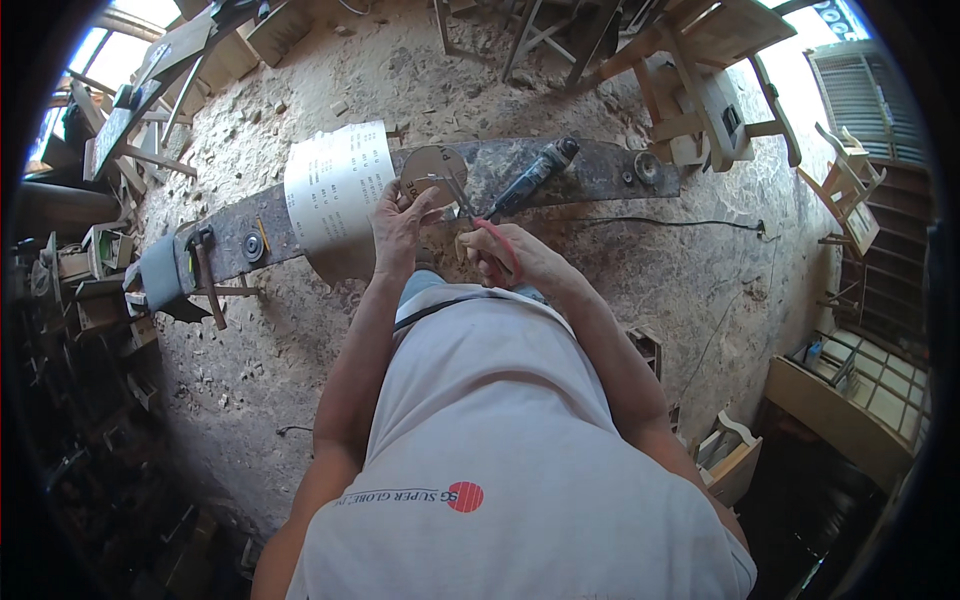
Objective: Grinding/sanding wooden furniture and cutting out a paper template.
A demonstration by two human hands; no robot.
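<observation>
A round tan sandpaper disc is pinched between the fingers and thumb of my left hand. My right hand grips a pair of scissors by their red handles. Their blades point up and left, and reach the disc's lower right edge; whether they bite into it I cannot tell. Just left of my left hand, a large white-backed sandpaper sheet with print on it drapes over the bench. Beyond the scissors lies a dark angle grinder with a blue-grey body.
The long narrow bench carries a backing pad, a yellow pencil, a hammer at its left end and a round part at its right. A cable crosses the floor. Wooden chairs stand at the far right.
</observation>
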